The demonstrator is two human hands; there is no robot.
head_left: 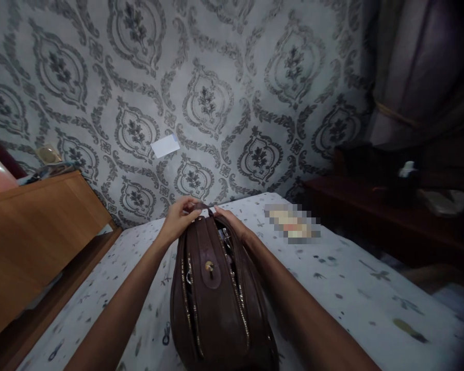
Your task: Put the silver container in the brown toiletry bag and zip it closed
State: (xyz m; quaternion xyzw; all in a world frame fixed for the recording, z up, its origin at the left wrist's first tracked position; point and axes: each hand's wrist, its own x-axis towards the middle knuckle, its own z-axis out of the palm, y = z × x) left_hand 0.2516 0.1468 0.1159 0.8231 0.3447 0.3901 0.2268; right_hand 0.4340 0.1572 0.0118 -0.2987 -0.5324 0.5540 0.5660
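Observation:
A brown handbag (pixel 204 309) rests on the bed, its length pointing away from me. Two gold-toothed zippers along its top are undone, and some small contents (pixel 226 239) show dimly in the right-hand opening. At the bag's far end, my left hand (pixel 180 216) is closed, thumb and fingers pinching the dark strap (pixel 204 206). My right hand (pixel 232 224) grips the far right side of the bag, thumb close to the strap; its other fingers are mostly hidden. A gold knob sits on a leather tab in the bag's middle.
The white patterned bedsheet (pixel 313 288) bears a pixelated item (pixel 292 222) to the right. A wooden board or cabinet (pixel 34 237) stands at left. Patterned wallpaper (pixel 204 103) with a white card (pixel 165 146) is ahead. A dark red table (pixel 344 201) stands at right.

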